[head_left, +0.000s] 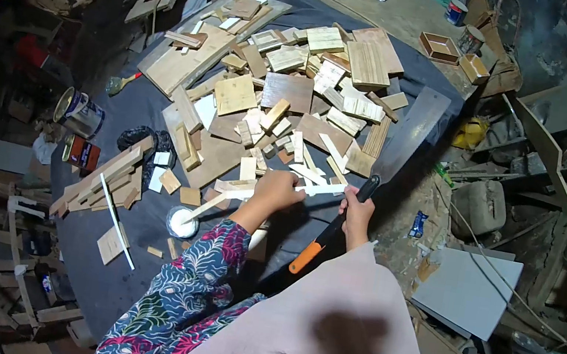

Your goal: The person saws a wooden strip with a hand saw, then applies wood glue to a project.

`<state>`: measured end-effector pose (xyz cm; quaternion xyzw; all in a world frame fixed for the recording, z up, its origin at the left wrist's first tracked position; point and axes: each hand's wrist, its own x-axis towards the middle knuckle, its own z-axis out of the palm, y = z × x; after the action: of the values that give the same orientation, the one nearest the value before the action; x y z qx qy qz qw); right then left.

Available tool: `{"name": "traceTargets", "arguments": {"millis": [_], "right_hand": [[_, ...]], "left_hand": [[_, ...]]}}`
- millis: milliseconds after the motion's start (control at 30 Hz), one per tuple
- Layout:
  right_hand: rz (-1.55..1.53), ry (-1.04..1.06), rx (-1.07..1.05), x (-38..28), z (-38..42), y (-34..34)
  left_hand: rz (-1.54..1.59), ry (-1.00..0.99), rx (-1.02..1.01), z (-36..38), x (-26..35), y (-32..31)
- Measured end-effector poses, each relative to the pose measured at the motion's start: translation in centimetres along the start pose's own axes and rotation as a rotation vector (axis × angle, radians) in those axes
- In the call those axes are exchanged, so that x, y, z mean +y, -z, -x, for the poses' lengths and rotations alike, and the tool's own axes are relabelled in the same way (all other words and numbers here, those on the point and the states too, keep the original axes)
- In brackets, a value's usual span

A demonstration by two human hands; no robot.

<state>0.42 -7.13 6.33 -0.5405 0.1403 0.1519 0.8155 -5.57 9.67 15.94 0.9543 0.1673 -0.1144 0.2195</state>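
My left hand is closed around the middle of a narrow white strip above the table. At the strip's right end, my right hand has its fingers closed on it, over the handle of a saw. This saw has a broad grey blade and a black and orange handle; the hand hides part of the handle. Left of my left forearm stands a small tub of white paste with a wooden stick in it. Beyond my hands lies a heap of wooden offcuts.
The table has a dark cloth. At its left are a paint can, a red tin, a brush, a black plastic bag and stacked wood strips. Boards and a jerrycan lie at right.
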Motion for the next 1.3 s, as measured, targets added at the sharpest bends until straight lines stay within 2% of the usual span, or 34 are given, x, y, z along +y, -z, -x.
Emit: {"name": "traceTargets", "arguments": {"millis": [100,333,400,600,733,833,867,933,1067,1133,1233,1300], "right_hand": [[-0.018,-0.006,-0.010,0.1,-1.8,-0.9],[-0.020,-0.012,-0.057,0.3,-3.7,-1.7],[0.026,-0.025,-0.080,0.2,-3.7,-1.7],[0.090,-0.014,-0.010,0.0,-4.0,-1.5],[0.009,0.035,0.065,-1.3,-5.0,-1.1],[-0.038,0.082,0.060,-1.4,-8.2,-0.5],[-0.047,0.113,0.051,-1.4,-9.3,-0.3],[-0.052,0.127,0.055,-2.0,-10.7,-0.2],[0.006,0.112,0.077,-2.9,-11.0,-0.3],[0.040,0.122,0.093,-4.3,-9.0,-0.7],[0.092,0.179,-0.015,-5.1,-3.3,-0.6],[0.249,0.135,-0.021,-5.5,1.6,-0.7]], "left_hand": [[0.078,0.134,-0.062,-1.3,-0.5,0.4],[-0.044,0.043,0.059,-2.6,0.0,0.2],[-0.189,-0.036,0.184,-2.6,0.5,-0.1],[-0.193,0.011,0.224,-3.3,1.0,-0.4],[-0.052,0.071,0.300,-3.8,-1.4,0.3],[0.290,0.039,0.138,-4.3,-3.8,0.4],[0.290,0.044,0.137,-4.5,-4.9,-0.3],[0.588,0.066,-0.003,-4.3,-5.3,-0.3],[0.675,0.097,-0.012,-2.6,-4.5,0.5],[0.692,0.098,-0.019,-2.2,-4.4,0.6],[0.767,0.084,-0.042,-1.6,-2.9,1.3],[0.819,0.040,-0.052,-1.0,-1.6,1.5]]}}
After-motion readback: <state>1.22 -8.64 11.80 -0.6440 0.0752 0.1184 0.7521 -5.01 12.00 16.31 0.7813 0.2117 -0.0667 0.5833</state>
